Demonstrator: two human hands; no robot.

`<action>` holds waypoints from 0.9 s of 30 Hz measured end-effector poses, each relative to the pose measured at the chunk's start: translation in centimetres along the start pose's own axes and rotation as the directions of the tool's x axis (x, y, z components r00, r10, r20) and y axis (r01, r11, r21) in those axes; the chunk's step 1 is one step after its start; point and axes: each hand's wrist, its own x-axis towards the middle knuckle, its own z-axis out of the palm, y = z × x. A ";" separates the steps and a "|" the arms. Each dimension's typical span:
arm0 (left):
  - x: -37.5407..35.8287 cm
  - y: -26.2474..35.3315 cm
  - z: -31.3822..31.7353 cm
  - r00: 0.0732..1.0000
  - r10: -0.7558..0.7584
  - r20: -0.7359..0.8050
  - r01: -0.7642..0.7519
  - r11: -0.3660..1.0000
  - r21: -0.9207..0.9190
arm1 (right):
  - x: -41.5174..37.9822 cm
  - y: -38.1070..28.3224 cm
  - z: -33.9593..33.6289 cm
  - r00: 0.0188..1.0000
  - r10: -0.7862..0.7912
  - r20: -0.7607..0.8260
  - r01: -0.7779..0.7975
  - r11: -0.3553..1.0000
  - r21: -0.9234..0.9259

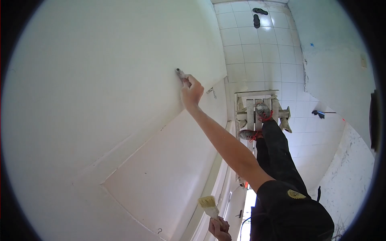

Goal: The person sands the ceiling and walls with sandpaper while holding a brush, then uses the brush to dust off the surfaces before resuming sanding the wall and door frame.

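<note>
My right hand is raised at the end of an outstretched arm, against the pale wall. Its fingers are closed around a small greyish-white tool handle with a dark hole in its end; the working end is hidden by the hand. Low in the view, my left hand grips the white handle of a wide flat paintbrush. That brush's yellowish bristles point upward in the picture, apart from the wall.
My feet in grey shoes stand on a slatted wooden bench above the white tiled floor. Black flip-flops lie on the tiles, with a dark brush-like object farther right. A hook sits near the recessed panel.
</note>
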 end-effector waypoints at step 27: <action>0.3 1.8 3.1 0.998 -0.052 -0.027 0.054 0.992 0.110 | -0.6 -5.6 0.6 0.998 0.056 0.011 -0.055 0.992 -0.111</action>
